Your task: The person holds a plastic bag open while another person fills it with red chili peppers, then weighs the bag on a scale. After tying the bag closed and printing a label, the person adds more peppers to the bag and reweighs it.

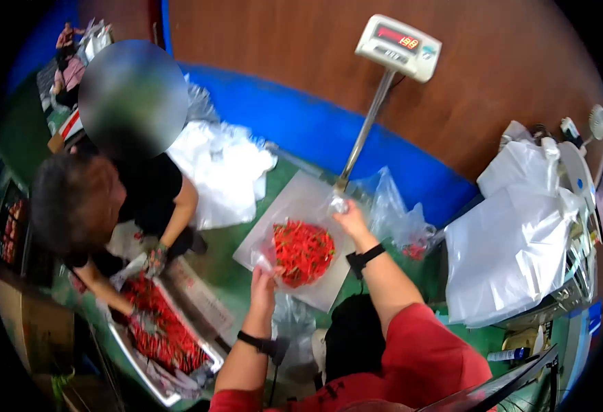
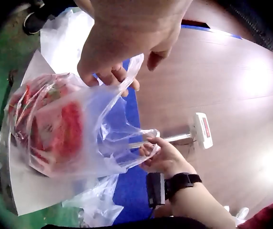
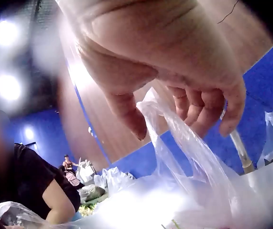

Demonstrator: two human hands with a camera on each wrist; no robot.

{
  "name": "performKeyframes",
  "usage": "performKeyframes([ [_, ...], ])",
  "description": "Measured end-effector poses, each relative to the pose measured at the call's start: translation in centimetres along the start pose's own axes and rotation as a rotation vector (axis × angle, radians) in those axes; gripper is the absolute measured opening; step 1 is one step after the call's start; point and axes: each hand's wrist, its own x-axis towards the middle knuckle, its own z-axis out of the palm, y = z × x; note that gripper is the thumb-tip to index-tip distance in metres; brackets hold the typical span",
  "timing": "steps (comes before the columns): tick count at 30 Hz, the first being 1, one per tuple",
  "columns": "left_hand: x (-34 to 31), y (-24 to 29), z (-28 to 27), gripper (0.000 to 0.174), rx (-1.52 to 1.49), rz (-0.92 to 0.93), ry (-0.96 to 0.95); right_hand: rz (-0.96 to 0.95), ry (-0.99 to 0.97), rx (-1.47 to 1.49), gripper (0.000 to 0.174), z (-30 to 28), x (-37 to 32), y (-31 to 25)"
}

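A clear plastic bag (image 2: 91,124) full of red chili peppers (image 1: 303,253), some with green stems, rests on the flat platform (image 1: 291,196) of a scale. My left hand (image 1: 262,292) holds one handle of the bag at the near left, its fingers hooked in the loop in the left wrist view. On the opposite side my right hand (image 1: 351,218) grips the other handle (image 3: 167,119). Between the two hands the bag's mouth is spread. Red digits glow on the scale's display (image 1: 399,44), which stands on a metal pole (image 1: 370,127).
To the left, another person in a black top reaches with gloved hands into a white crate (image 1: 137,367) of red chilies. A stack of clear plastic bags (image 1: 504,254) lies at the right. Another clear bag (image 1: 391,216) sits beside the scale, near the blue wall base.
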Motion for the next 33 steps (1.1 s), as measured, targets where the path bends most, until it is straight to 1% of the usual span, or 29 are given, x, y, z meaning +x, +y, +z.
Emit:
performKeyframes([
  [1,0.1,-0.9,-0.8,0.036,-0.079,0.002,0.010,0.011,-0.058,0.047,0.030,-0.1,0.2,0.3],
  [2,0.0,-0.7,-0.7,0.042,-0.078,-0.003,-0.019,0.034,-0.122,0.098,0.025,-0.3,0.3,0.3],
  [3,-0.2,-0.1,-0.3,0.043,-0.076,-0.015,-0.039,0.102,-0.200,0.176,0.012,-0.5,0.3,-0.3],
  [4,-0.5,0.7,0.1,0.038,-0.057,-0.012,-0.049,0.113,-0.287,0.255,0.010,-0.6,0.5,0.1],
  [5,-0.8,1.4,1.0,0.033,-0.061,0.026,-0.042,0.144,-0.281,0.299,0.011,-0.5,0.1,-0.8],
  [6,-0.8,1.8,0.7,0.033,-0.035,0.010,-0.060,0.170,-0.264,0.341,0.013,-0.7,-0.5,-2.0],
  [8,-1.1,2.8,1.2,0.033,-0.080,0.009,-0.056,0.336,-0.332,0.309,0.014,-1.2,-0.6,-3.5],
  [10,-1.3,4.0,1.5,0.037,-0.163,0.081,0.007,0.318,-0.371,0.358,0.016,-1.3,-0.7,-4.4],
  [12,-1.7,6.1,1.4,0.042,-0.115,0.129,0.010,0.281,-0.329,0.525,0.017,-1.9,-0.9,-6.4],
  [13,-1.9,6.8,1.3,0.049,-0.088,0.133,0.046,0.209,-0.322,0.540,0.017,-1.9,-1.0,-7.1],
  [14,-2.2,7.4,1.0,0.049,-0.085,0.138,0.066,0.179,-0.310,0.558,0.016,-2.0,-1.2,-7.8],
  [16,-2.9,8.5,0.5,0.052,-0.116,0.081,0.028,0.144,-0.344,0.596,0.019,-2.3,-2.0,-9.8],
  [17,-3.5,9.2,0.2,0.057,-0.101,0.062,0.015,0.123,-0.413,0.616,0.021,-2.5,-2.5,-10.6],
  [18,-4.4,9.9,-0.4,0.057,-0.093,0.081,0.063,0.104,-0.495,0.643,0.023,-2.3,-3.2,-11.5],
  [19,-5.2,10.7,-1.1,0.059,-0.059,0.091,0.044,0.132,-0.568,0.617,0.029,-2.2,-4.4,-13.5],
  [20,-6.2,11.6,-1.6,0.061,-0.024,0.105,0.028,0.122,-0.691,0.626,0.038,-2.0,-5.4,-14.6],
  [21,-7.6,12.6,-1.8,0.064,0.016,0.080,0.124,0.108,-0.725,0.648,0.043,-1.1,-6.8,-15.8],
  [22,-8.7,13.1,-2.6,0.064,0.004,0.065,0.167,0.087,-0.749,0.671,0.048,-0.2,-7.8,-16.8],
  [23,-10.1,13.3,-3.3,0.067,0.039,0.055,0.171,0.085,-0.819,0.656,0.052,0.6,-8.9,-17.3],
  [25,-13.2,13.3,-4.5,0.076,0.082,0.021,0.161,0.115,-0.911,0.603,0.058,2.6,-10.4,-17.6],
  [26,-14.5,13.4,-5.4,0.081,0.041,-0.013,0.220,0.110,-0.935,0.604,0.058,3.9,-11.0,-17.7],
  [28,-15.8,12.8,-7.9,0.080,-0.023,-0.003,0.282,0.228,-1.082,0.535,0.059,6.3,-12.2,-17.9],
  [29,-16.1,12.3,-8.8,0.080,-0.031,0.002,0.290,0.260,-1.156,0.559,0.060,7.5,-12.5,-17.9],
  [30,-16.5,12.0,-9.5,0.080,-0.030,0.001,0.307,0.262,-1.163,0.550,0.060,8.8,-13.0,-17.6],
  [32,-17.0,11.2,-10.7,0.081,-0.042,-0.003,0.332,0.258,-1.264,0.423,0.061,11.7,-14.2,-16.9],
  [33,-17.1,10.9,-11.1,0.081,-0.022,-0.027,0.347,0.271,-1.276,0.401,0.063,12.9,-14.8,-16.4],
])
